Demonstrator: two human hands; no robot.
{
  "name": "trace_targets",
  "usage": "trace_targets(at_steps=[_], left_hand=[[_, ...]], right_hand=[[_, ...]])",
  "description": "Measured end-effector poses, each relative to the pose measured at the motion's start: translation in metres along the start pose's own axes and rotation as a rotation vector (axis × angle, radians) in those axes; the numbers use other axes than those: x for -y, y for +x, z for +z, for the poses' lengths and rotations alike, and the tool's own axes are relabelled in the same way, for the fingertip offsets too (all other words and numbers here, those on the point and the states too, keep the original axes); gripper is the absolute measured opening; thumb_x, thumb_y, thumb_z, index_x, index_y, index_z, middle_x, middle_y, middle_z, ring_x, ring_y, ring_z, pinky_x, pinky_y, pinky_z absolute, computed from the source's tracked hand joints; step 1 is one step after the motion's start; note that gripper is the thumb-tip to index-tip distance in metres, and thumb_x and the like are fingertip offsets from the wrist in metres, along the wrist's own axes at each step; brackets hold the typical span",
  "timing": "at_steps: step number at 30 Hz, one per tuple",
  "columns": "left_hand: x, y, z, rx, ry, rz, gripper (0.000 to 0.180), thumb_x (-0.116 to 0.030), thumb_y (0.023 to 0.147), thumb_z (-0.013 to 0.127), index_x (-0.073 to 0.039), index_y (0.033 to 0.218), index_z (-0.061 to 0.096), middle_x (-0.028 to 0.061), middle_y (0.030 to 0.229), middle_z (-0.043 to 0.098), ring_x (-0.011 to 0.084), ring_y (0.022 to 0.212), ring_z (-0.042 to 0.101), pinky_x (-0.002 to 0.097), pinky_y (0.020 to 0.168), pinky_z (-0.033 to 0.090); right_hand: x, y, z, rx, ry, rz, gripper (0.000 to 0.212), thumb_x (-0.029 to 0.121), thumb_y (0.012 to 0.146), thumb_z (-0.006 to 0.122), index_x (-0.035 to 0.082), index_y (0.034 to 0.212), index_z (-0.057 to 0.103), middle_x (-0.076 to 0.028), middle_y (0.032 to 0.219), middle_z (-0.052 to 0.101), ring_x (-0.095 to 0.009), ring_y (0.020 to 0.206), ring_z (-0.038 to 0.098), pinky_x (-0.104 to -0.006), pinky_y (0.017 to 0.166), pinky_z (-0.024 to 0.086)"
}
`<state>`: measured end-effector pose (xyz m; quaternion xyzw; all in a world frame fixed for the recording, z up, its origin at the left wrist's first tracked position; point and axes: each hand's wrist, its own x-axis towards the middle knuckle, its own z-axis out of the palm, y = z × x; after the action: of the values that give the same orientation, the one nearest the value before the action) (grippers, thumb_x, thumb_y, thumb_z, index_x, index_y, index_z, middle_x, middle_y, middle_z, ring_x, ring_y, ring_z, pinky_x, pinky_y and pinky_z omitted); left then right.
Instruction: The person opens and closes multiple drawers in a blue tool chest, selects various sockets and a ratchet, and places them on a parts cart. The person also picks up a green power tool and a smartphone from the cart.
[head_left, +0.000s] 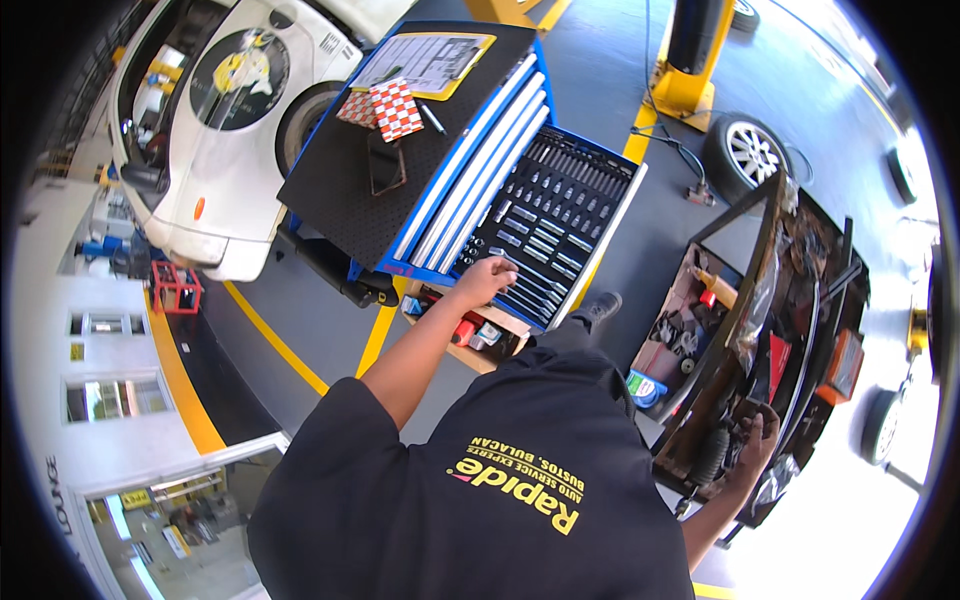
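Observation:
My left hand reaches over the near left corner of an open tool drawer. Its fingers are bent together beside the ends of several long metal tools; whether one is between them is too small to tell. Rows of sockets and other chrome pieces fill the dark tray farther back. Away to the right, my right hand hangs by the edge of a cluttered metal cart. Its fingers are loosely curved and apart, with nothing visible in them.
The blue tool cabinet carries a clipboard, checkered packets, a pen and a phone. A low box sits under the drawer. A white car, a loose wheel and a yellow lift post stand around.

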<state>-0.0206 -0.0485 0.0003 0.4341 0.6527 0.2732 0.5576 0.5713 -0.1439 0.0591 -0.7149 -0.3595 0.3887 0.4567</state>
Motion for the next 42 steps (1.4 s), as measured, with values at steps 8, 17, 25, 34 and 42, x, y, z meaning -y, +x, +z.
trace_targets(at_steps=[8, 17, 25, 34, 42], left_hand=[[-0.048, -0.002, -0.065, -0.211, -0.304, 0.02, 0.021, -0.015, 0.096, 0.06, -0.006, 0.115, 0.061, 0.0003, 0.091, 0.067, 0.005, 0.076, 0.059, 0.0193, 0.067, 0.047], [-0.048, 0.072, -0.045, 0.056, -0.235, -0.202, 0.032, -0.025, 0.095, 0.064, -0.011, 0.123, 0.059, -0.0009, 0.104, 0.068, 0.0053, 0.086, 0.061, 0.0223, 0.076, 0.048], [-0.046, 0.146, -0.015, 0.279, 0.027, -0.273, 0.031, -0.02, 0.097, 0.059, -0.005, 0.124, 0.06, 0.002, 0.098, 0.068, 0.0103, 0.084, 0.062, 0.0229, 0.071, 0.047], [-0.115, 0.221, -0.028, 0.264, 0.249, -0.312, 0.033, -0.025, 0.098, 0.057, -0.009, 0.126, 0.059, 0.0034, 0.106, 0.068, 0.0096, 0.085, 0.06, 0.023, 0.073, 0.046], [-0.145, 0.218, -0.025, 0.305, 0.413, -0.38, 0.038, -0.028, 0.097, 0.057, -0.008, 0.129, 0.056, 0.0052, 0.107, 0.066, 0.0117, 0.088, 0.059, 0.0265, 0.075, 0.046]], right_hand=[[0.057, 0.062, 0.069, 0.287, -0.044, -0.05, 0.029, 0.033, 0.101, 0.057, 0.005, 0.108, 0.065, 0.002, 0.085, 0.065, -0.004, 0.072, 0.056, -0.0199, 0.063, 0.042], [0.113, 0.088, 0.116, 0.29, -0.212, 0.092, 0.026, 0.022, 0.095, 0.064, 0.0, 0.109, 0.061, -0.003, 0.09, 0.063, -0.01, 0.084, 0.06, -0.0239, 0.073, 0.046], [0.143, 0.111, 0.13, 0.146, -0.252, 0.163, 0.025, 0.017, 0.095, 0.061, 0.0, 0.114, 0.061, -0.007, 0.101, 0.067, -0.015, 0.094, 0.064, -0.0284, 0.084, 0.049], [0.117, 0.107, 0.088, -0.128, -0.112, 0.171, 0.025, 0.017, 0.092, 0.067, 0.005, 0.114, 0.064, -0.002, 0.089, 0.063, -0.009, 0.079, 0.054, -0.0267, 0.076, 0.046], [0.087, 0.153, -0.024, -0.743, -0.089, 0.209, 0.022, 0.013, 0.092, 0.064, 0.002, 0.112, 0.066, -0.004, 0.088, 0.068, -0.009, 0.075, 0.058, -0.023, 0.07, 0.047]])
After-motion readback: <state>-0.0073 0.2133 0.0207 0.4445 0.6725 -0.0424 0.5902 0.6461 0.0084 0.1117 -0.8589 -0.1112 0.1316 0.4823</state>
